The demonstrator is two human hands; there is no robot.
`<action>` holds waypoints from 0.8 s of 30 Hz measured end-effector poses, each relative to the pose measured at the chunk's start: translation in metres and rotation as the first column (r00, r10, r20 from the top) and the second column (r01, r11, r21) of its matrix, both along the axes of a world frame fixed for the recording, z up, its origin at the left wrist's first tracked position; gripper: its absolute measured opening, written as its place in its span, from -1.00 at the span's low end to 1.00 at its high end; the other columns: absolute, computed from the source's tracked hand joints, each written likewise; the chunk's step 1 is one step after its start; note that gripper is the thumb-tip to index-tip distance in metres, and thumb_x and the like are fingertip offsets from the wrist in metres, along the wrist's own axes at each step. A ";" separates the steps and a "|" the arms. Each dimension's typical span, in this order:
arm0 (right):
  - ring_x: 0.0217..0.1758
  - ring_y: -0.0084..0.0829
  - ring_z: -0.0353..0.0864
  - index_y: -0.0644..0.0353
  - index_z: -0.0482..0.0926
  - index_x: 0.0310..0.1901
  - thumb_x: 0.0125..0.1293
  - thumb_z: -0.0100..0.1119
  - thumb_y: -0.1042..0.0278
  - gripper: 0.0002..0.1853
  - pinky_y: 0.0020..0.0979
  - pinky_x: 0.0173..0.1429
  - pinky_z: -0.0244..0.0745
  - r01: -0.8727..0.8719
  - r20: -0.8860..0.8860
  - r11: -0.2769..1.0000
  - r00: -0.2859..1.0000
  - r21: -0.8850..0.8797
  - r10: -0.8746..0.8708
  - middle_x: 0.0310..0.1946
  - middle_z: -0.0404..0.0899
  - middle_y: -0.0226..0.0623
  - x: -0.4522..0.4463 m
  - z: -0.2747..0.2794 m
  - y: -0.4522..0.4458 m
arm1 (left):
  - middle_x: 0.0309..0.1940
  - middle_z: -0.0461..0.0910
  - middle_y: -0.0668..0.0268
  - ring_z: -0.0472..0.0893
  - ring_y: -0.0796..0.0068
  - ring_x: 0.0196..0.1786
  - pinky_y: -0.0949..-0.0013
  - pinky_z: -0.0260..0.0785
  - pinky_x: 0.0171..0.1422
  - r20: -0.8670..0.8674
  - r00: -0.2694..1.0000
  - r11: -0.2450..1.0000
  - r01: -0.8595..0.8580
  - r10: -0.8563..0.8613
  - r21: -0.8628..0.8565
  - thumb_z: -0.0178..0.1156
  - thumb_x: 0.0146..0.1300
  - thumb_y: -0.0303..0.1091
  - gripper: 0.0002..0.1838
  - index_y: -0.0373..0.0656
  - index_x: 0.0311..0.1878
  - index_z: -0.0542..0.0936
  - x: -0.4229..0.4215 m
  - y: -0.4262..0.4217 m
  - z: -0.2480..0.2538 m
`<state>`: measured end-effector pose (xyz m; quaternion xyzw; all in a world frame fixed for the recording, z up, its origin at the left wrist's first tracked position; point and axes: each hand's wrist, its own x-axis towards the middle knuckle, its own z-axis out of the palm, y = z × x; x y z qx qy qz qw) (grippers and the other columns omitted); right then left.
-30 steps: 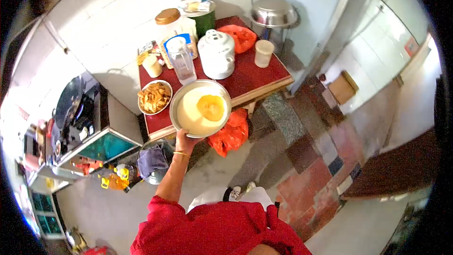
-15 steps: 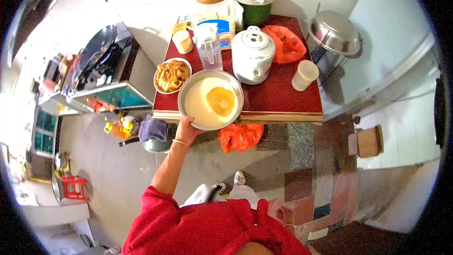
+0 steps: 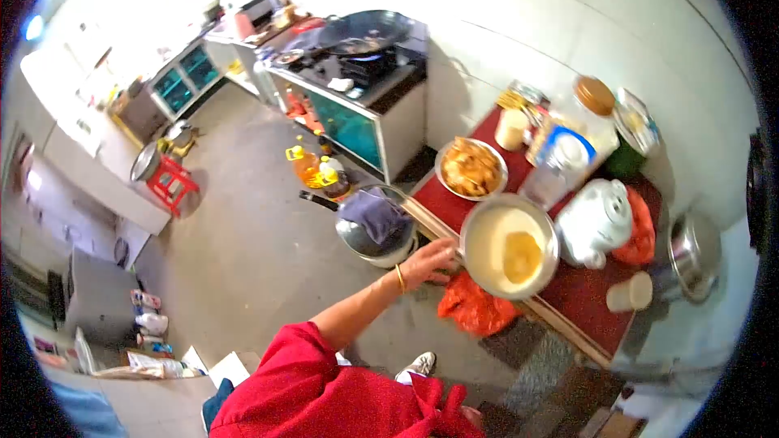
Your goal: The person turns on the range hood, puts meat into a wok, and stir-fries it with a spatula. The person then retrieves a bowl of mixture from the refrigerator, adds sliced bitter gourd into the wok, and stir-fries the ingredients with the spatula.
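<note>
My left hand (image 3: 430,263), with a yellow bangle at the wrist, is beside the left rim of a metal bowl (image 3: 477,276). Its fingers are loosely bent and apart, holding nothing; whether a fingertip still touches the rim is hard to see. Inside the bowl is a pale cream mixture (image 3: 495,231) with a yellow, egg-like patch (image 3: 522,258). The bowl sits at the front edge of a red-topped table (image 3: 596,316). Behind it stand a plate of browned fried pieces (image 3: 471,169), a clear pitcher (image 3: 556,170) and a white appliance (image 3: 596,223). My right hand is out of view.
A lidded pan with a dark cloth (image 3: 375,215) stands on the floor left of the table, near oil bottles (image 3: 304,166). An orange-red plastic bag (image 3: 476,306) hangs below the table edge. A wok (image 3: 365,32) rests on the stove further left. A red stool (image 3: 170,182) is beyond.
My view has swung left, bringing the stove and more floor into sight. My left hand has come off its grip on the bowl's rim, and the bowl remains on the table.
</note>
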<state>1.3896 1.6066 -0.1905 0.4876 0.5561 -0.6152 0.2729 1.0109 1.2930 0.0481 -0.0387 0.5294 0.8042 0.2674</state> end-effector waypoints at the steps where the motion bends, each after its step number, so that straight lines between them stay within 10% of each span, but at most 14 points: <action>1: -0.56 -0.43 0.46 0.17 0.50 -0.41 0.12 0.05 0.28 -0.85 -0.43 -0.53 0.32 -0.052 0.001 0.999 0.999 -0.005 0.052 -0.58 0.45 -0.34 -0.017 -0.001 -0.008 | 0.12 0.29 0.21 0.40 0.31 0.07 0.22 0.38 0.02 -0.009 1.000 1.000 -0.010 0.010 -0.015 0.05 0.21 -0.06 -0.39 -0.15 0.24 0.16 0.004 -0.022 0.002; 15: -0.56 -0.42 0.52 0.22 0.52 -0.37 0.09 0.10 0.29 -0.82 -0.43 -0.55 0.38 -0.606 -0.107 0.789 0.782 0.095 0.614 -0.59 0.51 -0.30 -0.248 0.002 -0.343 | -0.27 0.47 0.40 0.48 0.59 -0.22 0.44 0.43 -0.19 0.093 0.754 0.758 -0.634 0.650 -0.157 0.11 0.18 -0.20 -0.67 -0.12 -0.03 0.43 0.149 -0.495 -0.046; 19: -0.56 -0.42 0.54 0.24 0.53 -0.36 0.09 0.11 0.29 -0.81 -0.44 -0.55 0.40 -0.804 -0.353 0.175 -0.045 0.568 0.935 -0.59 0.52 -0.30 -0.309 -0.010 -0.435 | -0.27 0.48 0.36 0.49 0.58 -0.27 0.44 0.44 -0.22 0.108 0.582 0.591 -0.783 0.806 -0.192 0.12 0.17 -0.25 -0.69 -0.15 -0.05 0.43 0.181 -0.605 -0.049; 20: -0.56 -0.42 0.54 0.24 0.53 -0.36 0.08 0.11 0.29 -0.81 -0.44 -0.55 0.40 -0.835 -0.389 0.231 0.022 0.500 0.921 -0.59 0.53 -0.29 -0.325 -0.013 -0.459 | -0.27 0.48 0.36 0.49 0.58 -0.27 0.44 0.44 -0.22 0.116 0.578 0.589 -0.785 0.808 -0.192 0.12 0.17 -0.25 -0.69 -0.15 -0.05 0.43 0.185 -0.626 -0.054; 22: -0.46 -0.36 0.56 0.23 0.51 -0.33 0.14 0.09 0.33 -0.85 -0.40 -0.48 0.45 -0.722 -0.218 0.692 0.677 -0.012 0.703 -0.48 0.55 -0.24 -0.359 0.042 -0.539 | -0.26 0.49 0.33 0.50 0.56 -0.28 0.44 0.44 -0.25 0.129 0.422 0.441 -0.863 0.898 -0.247 0.12 0.17 -0.26 -0.70 -0.17 -0.07 0.43 0.186 -0.666 -0.069; 24: -0.45 -0.37 0.56 0.26 0.49 -0.27 0.14 0.06 0.35 -0.82 -0.43 -0.45 0.48 -0.749 -0.172 0.661 0.646 0.044 0.744 -0.45 0.54 -0.19 -0.392 0.068 -0.601 | -0.26 0.49 0.32 0.50 0.57 -0.30 0.44 0.44 -0.27 0.154 0.372 0.400 -0.880 0.916 -0.255 0.12 0.17 -0.28 -0.72 -0.17 -0.08 0.44 0.176 -0.700 -0.077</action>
